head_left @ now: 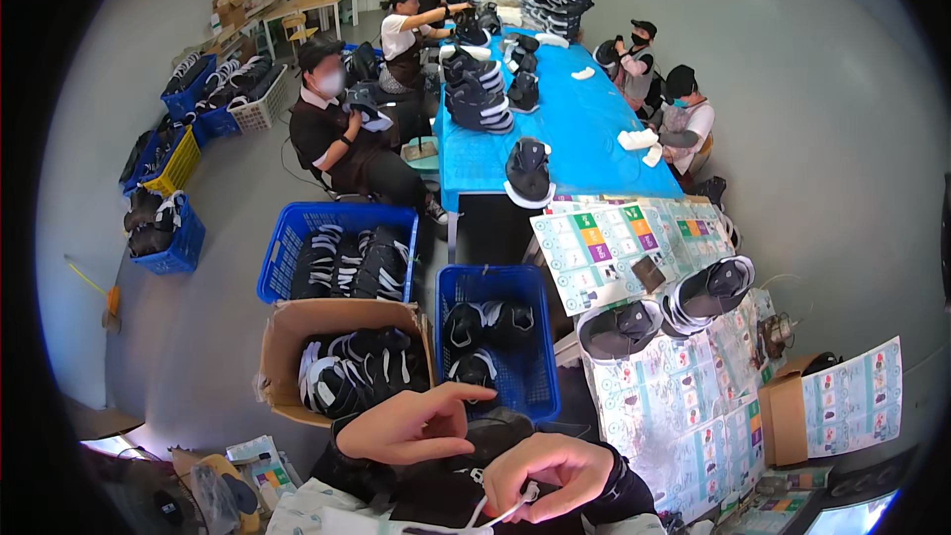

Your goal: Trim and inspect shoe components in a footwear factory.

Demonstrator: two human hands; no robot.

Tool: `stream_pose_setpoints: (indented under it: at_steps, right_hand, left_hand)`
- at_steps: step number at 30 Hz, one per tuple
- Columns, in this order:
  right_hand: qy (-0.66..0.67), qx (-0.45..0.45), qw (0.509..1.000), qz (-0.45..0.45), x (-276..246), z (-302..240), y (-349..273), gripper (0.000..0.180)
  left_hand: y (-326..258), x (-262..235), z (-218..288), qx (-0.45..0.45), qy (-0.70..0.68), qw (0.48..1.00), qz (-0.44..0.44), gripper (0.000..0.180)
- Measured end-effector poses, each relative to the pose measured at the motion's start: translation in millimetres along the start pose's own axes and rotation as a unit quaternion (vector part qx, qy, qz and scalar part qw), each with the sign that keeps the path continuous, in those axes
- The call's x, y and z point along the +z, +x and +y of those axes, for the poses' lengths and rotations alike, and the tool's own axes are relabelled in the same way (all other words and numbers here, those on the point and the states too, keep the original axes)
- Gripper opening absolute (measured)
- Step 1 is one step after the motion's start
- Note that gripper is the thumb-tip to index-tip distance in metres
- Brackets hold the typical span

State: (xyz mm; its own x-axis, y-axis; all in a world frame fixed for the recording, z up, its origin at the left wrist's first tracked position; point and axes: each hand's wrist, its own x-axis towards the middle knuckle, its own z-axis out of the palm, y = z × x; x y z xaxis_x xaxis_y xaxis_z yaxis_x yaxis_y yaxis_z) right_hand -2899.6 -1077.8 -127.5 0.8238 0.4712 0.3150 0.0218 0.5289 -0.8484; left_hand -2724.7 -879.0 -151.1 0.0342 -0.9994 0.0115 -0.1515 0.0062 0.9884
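At the lower edge, my right hand [551, 476] is closed in a pinch on a thin white cord [510, 511], whose ends trail down to the left. My left hand [416, 426] is raised beside it, index finger stretched to the right and thumb apart, with nothing visible in it. Behind and between the hands lies a dark, rounded item [498, 428], partly covered, so its kind is unclear. Just past my left hand stands a cardboard box [279, 342] of black-and-white boot-like items. Farther right is a blue crate [540, 376] with a few more.
Another filled blue crate [282, 228] stands beyond the box. A paper-covered table [684, 386] at right carries two black boot-like items [620, 329]. Ahead, several people sit around a blue-covered table [584, 129] with stacked items. More loaded crates [178, 160] line the left floor.
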Motion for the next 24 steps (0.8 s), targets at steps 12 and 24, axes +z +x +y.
stream_pose_setpoints:
  at_steps: [12, 24]
  right_hand:
    - [0.003, -0.167, 0.986, 0.001, -19, -29, -65, 0.014]
    - [-0.078, -0.143, 0.987, 0.013, -34, -75, -112, 0.022]
  left_hand:
    - [123, -1, 26, 0.072, 0.262, 0.943, 0.192, 0.042]
    - [202, 30, 43, 0.297, 0.641, 0.542, 0.454, 0.087]
